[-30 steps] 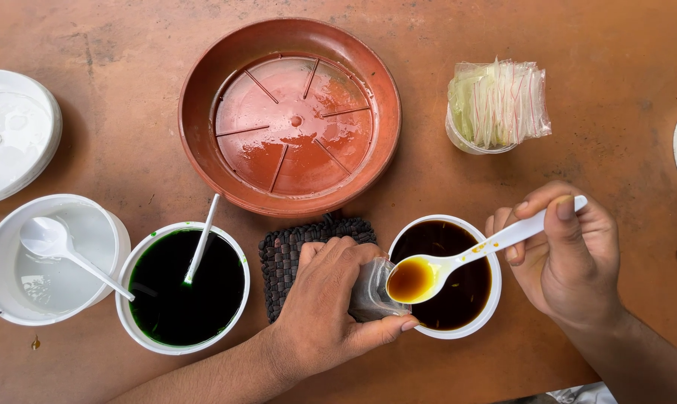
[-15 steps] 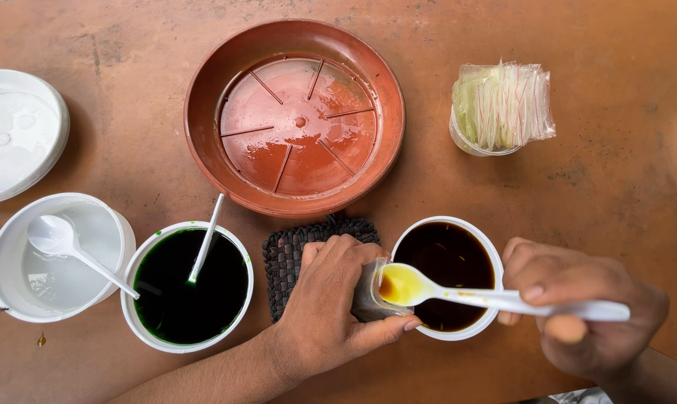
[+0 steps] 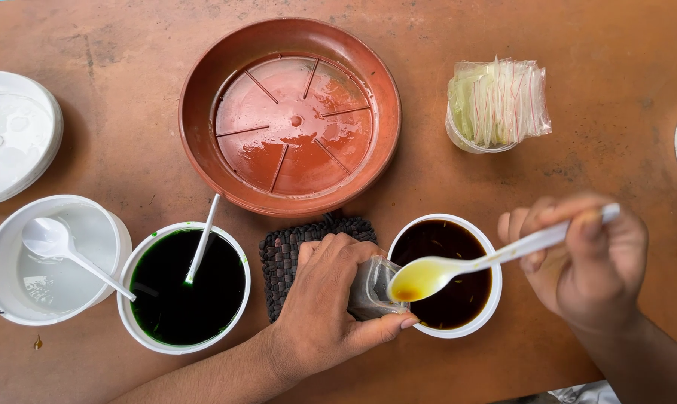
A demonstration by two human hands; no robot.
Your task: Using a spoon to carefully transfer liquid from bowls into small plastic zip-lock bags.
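Since half a second ago the right hand [image 3: 589, 262] has swung its long white plastic spoon [image 3: 495, 262] up, handle now pinched high toward the far right, the bowl of amber liquid hovering at the mouth of the small clear plastic pouch [image 3: 372, 288]. That pouch is clasped in the left hand [image 3: 327, 307], thumb underneath, at the near rim of the white cup of dark brown liquid [image 3: 447, 273]. Behind the left hand lies a dark woven coaster [image 3: 282, 251]; to its left stands a white cup of green liquid [image 3: 185, 288], and beyond them a terracotta plastic saucer [image 3: 290, 116]. Judging by this, the pouch is being filled; tipping the spoon steadily seems next.
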